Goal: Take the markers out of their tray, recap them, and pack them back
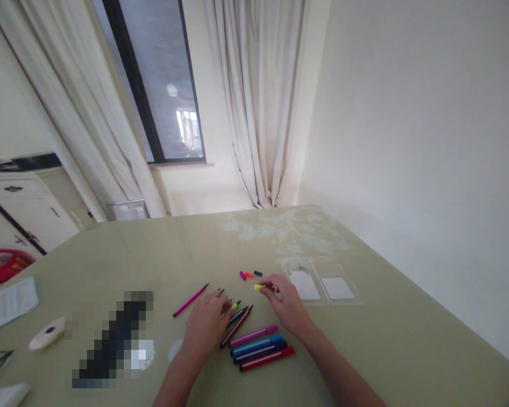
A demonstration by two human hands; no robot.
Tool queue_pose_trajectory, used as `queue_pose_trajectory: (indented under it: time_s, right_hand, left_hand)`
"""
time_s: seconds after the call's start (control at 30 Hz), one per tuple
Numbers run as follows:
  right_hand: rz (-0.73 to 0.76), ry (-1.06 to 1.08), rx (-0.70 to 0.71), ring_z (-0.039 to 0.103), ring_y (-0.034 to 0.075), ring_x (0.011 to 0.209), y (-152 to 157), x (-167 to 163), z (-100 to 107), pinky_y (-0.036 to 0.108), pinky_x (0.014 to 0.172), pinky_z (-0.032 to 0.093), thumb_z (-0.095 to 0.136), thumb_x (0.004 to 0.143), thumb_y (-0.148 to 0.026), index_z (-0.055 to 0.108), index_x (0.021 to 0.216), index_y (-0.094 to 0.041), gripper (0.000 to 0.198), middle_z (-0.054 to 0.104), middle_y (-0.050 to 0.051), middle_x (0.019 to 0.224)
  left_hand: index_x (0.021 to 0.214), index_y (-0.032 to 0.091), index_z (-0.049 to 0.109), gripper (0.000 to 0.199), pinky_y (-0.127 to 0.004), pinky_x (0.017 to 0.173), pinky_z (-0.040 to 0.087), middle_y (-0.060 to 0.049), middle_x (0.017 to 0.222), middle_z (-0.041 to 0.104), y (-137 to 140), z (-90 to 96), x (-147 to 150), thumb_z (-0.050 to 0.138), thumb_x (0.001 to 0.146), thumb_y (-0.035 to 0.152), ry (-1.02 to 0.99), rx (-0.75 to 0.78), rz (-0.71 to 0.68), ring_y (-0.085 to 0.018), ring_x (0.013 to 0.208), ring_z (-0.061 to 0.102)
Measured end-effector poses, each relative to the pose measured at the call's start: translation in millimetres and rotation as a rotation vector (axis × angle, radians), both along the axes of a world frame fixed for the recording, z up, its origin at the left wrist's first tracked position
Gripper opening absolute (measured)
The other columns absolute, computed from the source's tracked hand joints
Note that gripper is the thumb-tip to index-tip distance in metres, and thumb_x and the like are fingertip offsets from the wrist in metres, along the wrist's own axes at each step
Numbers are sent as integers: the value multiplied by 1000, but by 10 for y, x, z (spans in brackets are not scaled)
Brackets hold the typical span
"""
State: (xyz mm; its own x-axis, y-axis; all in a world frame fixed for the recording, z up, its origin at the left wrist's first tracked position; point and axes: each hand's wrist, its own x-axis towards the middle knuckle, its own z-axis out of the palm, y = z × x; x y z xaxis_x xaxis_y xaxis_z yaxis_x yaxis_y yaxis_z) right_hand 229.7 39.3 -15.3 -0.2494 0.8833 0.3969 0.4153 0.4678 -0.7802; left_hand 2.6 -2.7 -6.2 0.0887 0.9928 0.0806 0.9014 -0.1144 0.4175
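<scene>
My left hand (206,319) is closed on a yellow marker (236,306), its uncapped tip showing past my fingers. A yellow cap (259,287) is pinched in my right hand (286,299), a short way right of that tip. Behind lie loose magenta (242,276), orange (249,275) and dark green (258,273) caps. An uncapped pink marker (190,301) lies left of my left hand; uncapped dark green and brown markers (236,327) lie beside it, others partly hidden. Nearer me are capped purple-pink (253,336), light blue (258,344), dark blue (261,351) and red (266,360) markers.
An open clear plastic case (352,288) with white inserts lies beyond my right hand. To the left are a pixelated dark item (112,345), a pale oval object (46,334), a white cloth-like sheet (11,305) and something red (6,267). The wall borders the table's right side.
</scene>
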Motion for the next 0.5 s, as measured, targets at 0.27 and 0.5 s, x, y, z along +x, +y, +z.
queue_pose_trajectory:
  time_s: [0.27,0.5]
  right_hand:
    - [48,109,-32,65,20,87,-48,-17,100,32,80,51,60,98,-41,74,99,-24,22,73,5,96]
    - [73,92,-10,65,20,86,-79,-21,125,32,81,50,63,97,-39,74,98,-24,19,73,5,93]
  left_hand:
    - [98,23,67,23,-37,84,49,-7,98,75,5,-12,117,50,99,38,-358,97,-101,-25,93,67]
    - [104,23,68,24,-39,88,50,-7,103,76,3,-53,131,52,99,41,-416,120,-126,-25,97,69]
